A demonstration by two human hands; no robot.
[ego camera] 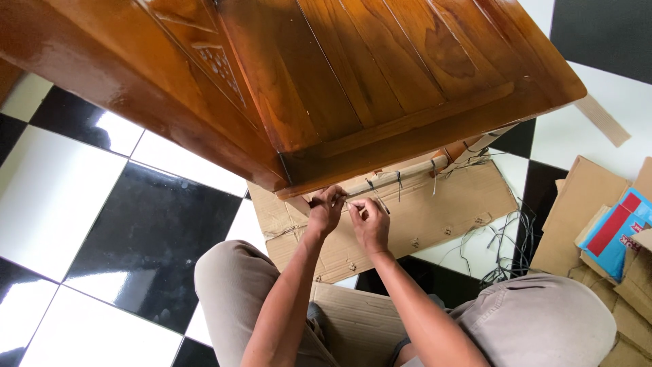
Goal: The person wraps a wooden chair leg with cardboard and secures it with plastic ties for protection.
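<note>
Left hand [327, 206] pinches thin cord [348, 201] under varnished wooden panel [326, 81]; right hand [370, 219], just beside, fingers curled on same cord; flattened cardboard [435, 211] beneath.

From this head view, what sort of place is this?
Probably a room in a home or shop where furniture is being unpacked. It has a glossy black-and-white tile floor, a varnished wooden furniture piece, and flattened cardboard with loose cut ties.

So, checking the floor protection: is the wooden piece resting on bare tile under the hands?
No, flattened cardboard lies beneath the wooden piece there.
</note>
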